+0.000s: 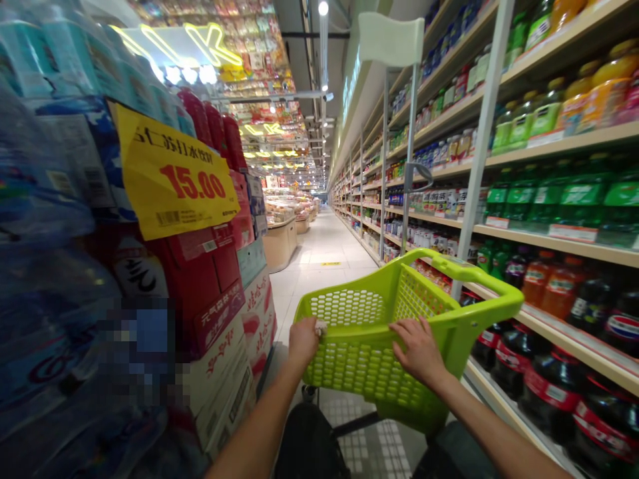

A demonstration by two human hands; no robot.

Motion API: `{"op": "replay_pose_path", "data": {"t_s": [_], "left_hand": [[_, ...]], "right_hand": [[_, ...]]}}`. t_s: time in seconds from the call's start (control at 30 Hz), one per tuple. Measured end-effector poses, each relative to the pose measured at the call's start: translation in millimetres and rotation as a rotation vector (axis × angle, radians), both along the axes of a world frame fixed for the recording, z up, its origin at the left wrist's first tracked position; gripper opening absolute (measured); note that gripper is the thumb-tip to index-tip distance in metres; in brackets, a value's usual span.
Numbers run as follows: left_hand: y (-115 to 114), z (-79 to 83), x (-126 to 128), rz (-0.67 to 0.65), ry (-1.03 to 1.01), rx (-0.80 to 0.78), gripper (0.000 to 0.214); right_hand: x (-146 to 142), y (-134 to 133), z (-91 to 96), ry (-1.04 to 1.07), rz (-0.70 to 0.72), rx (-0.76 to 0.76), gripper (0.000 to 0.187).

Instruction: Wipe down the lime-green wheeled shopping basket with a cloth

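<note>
Green cart at 5 o'clock, standing crosswise, handle toward 4. Left hand, 6 o'clock, curled closed on the cart's front corner; whitish scrap at its fingers, nature unclear. Right hand, 5 o'clock, half-open, fingers over near rim. Wide-set hands presumably steady cart between boxes, 8 o'clock, and drink shelves, 3.

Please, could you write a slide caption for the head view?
Left hand and right hand on a green cart, between stacked boxes and shelves of bottles.
</note>
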State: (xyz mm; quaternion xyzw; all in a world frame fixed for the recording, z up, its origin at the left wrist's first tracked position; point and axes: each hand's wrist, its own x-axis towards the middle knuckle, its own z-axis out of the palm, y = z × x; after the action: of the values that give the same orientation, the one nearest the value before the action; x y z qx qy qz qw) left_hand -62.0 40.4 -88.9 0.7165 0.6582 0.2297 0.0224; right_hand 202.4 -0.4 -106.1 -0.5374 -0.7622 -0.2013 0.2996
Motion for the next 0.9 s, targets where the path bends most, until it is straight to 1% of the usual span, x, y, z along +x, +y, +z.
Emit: {"op": "replay_pose_path", "data": {"t_s": [0.07, 0.13, 0.23, 0.33, 0.5, 0.6, 0.63, 0.67, 0.73, 0.77, 0.8, 0.83, 0.9], "left_hand": [[-7.1, -10.0, 16.2, -0.085, 0.024, 0.058, 0.036], [-15.0, -20.2, 21.5, -0.128, 0.067, 0.112, 0.044], [-24.3, -31.1, 12.7, -0.113, 0.128, 0.133, 0.051], [-28.3, -35.4, 5.6, -0.12, 0.11, 0.128, 0.058], [-20.5, -35.5, 11.1, -0.104, 0.029, 0.184, 0.035], [-11.0, -37.7, -5.0, -0.146, 0.045, 0.226, 0.032], [-8.4, -39.2, -13.8, -0.133, 0.046, 0.232, 0.032], [-6.5, -40.9, -22.5, -0.092, 0.035, 0.234, 0.032], [-5.1, -44.2, -33.3, 0.041, -0.011, 0.238, 0.032], [-5.6, -45.4, -33.1, 0.091, -0.034, 0.244, 0.033], [-6.5, -46.1, -28.4, 0.102, -0.047, 0.251, 0.034], [-7.7, -46.1, -19.8, 0.071, -0.049, 0.257, 0.035], [-9.7, -44.2, 3.7, -0.085, -0.024, 0.258, 0.038]], "right_hand": [[1.2, -0.6, 0.0, 0.01, -0.016, 0.002, 0.031], [3.0, -1.3, -0.1, 0.021, -0.027, 0.0, 0.031], [5.5, -2.0, -0.5, 0.016, -0.015, -0.005, 0.032], [5.3, -1.9, -1.0, 0.019, -0.016, 0.005, 0.032], [5.5, -2.6, -0.6, 0.043, -0.036, 0.008, 0.03], [7.6, -4.0, 1.1, 0.025, -0.014, -0.011, 0.033], [7.5, -4.3, 1.7, 0.021, -0.012, -0.016, 0.034], [6.6, -4.5, 2.2, 0.018, -0.013, -0.021, 0.034], [2.9, -4.1, 2.7, 0.017, -0.019, -0.024, 0.033], [0.5, -3.7, 2.6, 0.02, -0.023, -0.022, 0.033], [-1.9, -3.2, 2.4, 0.024, -0.029, -0.018, 0.033], [-3.9, -2.8, 2.1, 0.027, -0.034, -0.015, 0.032], [-6.0, -2.1, 1.6, 0.026, -0.037, -0.009, 0.032]]}}
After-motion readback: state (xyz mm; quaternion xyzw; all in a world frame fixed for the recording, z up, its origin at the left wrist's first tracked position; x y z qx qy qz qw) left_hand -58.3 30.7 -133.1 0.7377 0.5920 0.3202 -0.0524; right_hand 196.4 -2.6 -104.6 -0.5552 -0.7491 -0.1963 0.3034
